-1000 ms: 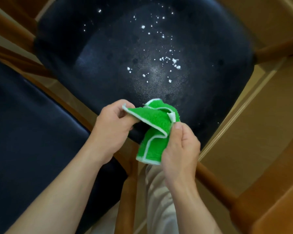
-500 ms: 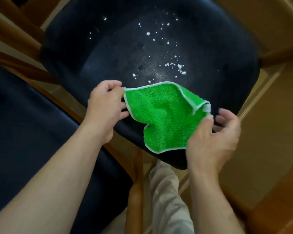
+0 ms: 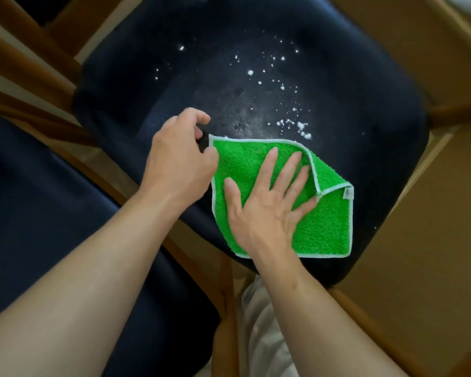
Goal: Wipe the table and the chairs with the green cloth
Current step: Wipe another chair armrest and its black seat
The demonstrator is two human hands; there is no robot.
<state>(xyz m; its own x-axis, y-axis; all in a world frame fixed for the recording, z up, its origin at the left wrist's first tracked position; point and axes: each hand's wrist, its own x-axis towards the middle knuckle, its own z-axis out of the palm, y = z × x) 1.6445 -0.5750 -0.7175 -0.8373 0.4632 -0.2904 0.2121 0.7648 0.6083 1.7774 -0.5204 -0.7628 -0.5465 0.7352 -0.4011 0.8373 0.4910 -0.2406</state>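
Cloth (image 3: pixel 326 229), green, white-edged, corner folded, under flat right hand (image 3: pixel 267 210); left hand (image 3: pixel 177 164) loosely curled.

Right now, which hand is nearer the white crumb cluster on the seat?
Right. The right hand lies flat on the green cloth, fingertips just below the crumbs; the left hand sits further left at the cloth's edge.

a tan floor (image 3: pixel 408 240) with pale seam lines lies beneath everything; left of the crumb-strewn seat a second dark navy cushion (image 3: pixel 38 213) sits in a brown wooden frame (image 3: pixel 25 63); soft light puts a dull sheen on the upholstery; a pale surface shows at the floor's top right corner.
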